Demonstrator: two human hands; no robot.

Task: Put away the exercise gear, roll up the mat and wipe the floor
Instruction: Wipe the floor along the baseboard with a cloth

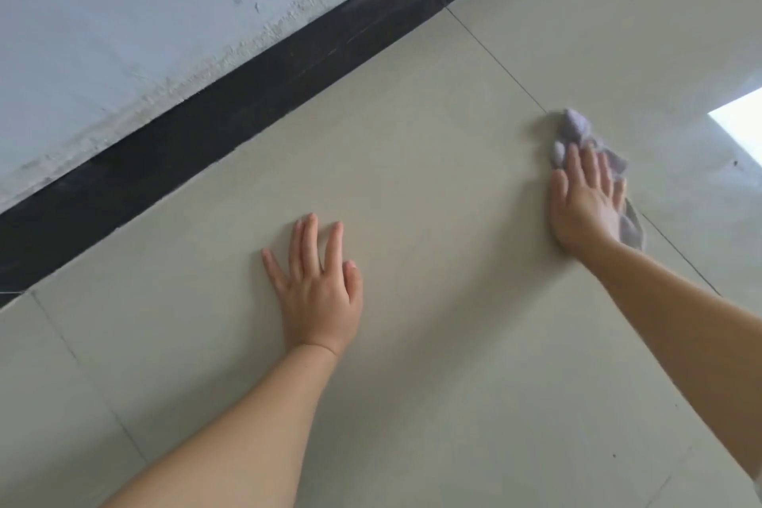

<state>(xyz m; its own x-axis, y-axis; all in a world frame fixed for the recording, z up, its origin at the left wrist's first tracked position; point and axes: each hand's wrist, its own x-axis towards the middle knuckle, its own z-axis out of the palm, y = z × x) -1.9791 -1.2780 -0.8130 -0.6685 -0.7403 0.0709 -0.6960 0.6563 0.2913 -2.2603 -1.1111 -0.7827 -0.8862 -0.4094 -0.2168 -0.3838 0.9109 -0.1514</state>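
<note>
A crumpled lilac cloth (575,128) lies on the beige tiled floor (433,186) at the right. My right hand (587,202) presses flat on the cloth with straight fingers, and the cloth sticks out beyond the fingertips and past the far side of the palm. My left hand (317,285) rests flat on the bare tile in the middle, fingers spread, holding nothing. No mat or exercise gear is in view.
A black skirting board (231,107) runs diagonally along the foot of a scuffed white wall (123,21) at the upper left. Dark grout lines cross the tiles. A bright patch of reflected light (742,124) shows at the right edge.
</note>
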